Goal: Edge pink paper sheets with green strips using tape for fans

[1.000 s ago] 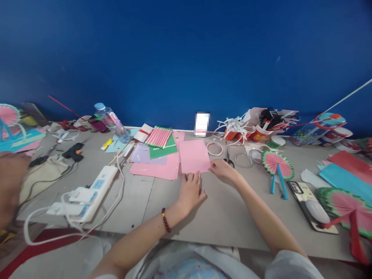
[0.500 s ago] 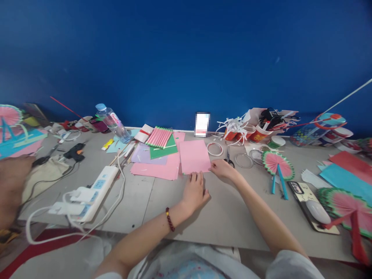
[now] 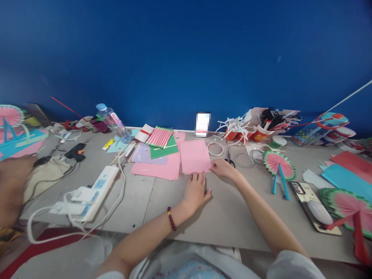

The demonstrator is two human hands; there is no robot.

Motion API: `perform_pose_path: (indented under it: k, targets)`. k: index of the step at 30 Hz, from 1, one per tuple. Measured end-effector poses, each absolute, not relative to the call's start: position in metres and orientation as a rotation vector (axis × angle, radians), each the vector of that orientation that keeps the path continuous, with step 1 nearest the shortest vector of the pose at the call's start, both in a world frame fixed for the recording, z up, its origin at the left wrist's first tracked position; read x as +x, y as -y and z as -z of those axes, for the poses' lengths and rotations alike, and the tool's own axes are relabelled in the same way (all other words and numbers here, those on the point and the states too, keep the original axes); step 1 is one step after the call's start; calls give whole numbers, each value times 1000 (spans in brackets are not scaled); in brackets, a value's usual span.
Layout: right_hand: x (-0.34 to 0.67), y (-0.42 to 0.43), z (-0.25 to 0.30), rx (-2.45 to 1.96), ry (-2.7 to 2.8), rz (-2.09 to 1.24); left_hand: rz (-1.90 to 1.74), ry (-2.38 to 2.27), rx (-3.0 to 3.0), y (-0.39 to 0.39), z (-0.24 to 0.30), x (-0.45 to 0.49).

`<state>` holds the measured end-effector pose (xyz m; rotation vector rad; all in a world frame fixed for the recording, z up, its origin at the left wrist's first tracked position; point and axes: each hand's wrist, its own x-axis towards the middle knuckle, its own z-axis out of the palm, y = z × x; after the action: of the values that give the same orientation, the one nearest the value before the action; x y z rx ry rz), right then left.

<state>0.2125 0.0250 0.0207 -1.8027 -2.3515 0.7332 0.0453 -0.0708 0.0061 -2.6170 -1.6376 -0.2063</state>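
A square sheet of pink paper (image 3: 195,156) lies flat on the table in front of me. My left hand (image 3: 197,190) rests at its near edge, fingers stretched out together and the thumb apart to the right. At the near right corner, my right hand (image 3: 221,169) has its fingers curled in a pinch on the paper. A thin green strip shows along the sheet's near edge, partly hidden by my fingers. Just beyond my right hand lie dark-handled scissors (image 3: 230,159).
Left of the sheet are a green card (image 3: 171,152), a pleated pink-and-green paper (image 3: 159,137) and a lilac sheet (image 3: 145,155). A power strip (image 3: 100,190) with white cables lies nearer. To the right are a paper fan (image 3: 277,166) and a phone (image 3: 302,195). Another person's arm (image 3: 13,186) shows at far left.
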Motion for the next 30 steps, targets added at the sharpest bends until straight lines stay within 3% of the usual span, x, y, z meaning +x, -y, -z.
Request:
perform_pose_path:
  k: [18,30]
  targets:
    - [211,-26,-27,-1830,2355,-755,206,1567,-2651,68,-5,62]
    - [204,-6,-27,-1944,2484,-199,293,1559,-2733,65,-12,55]
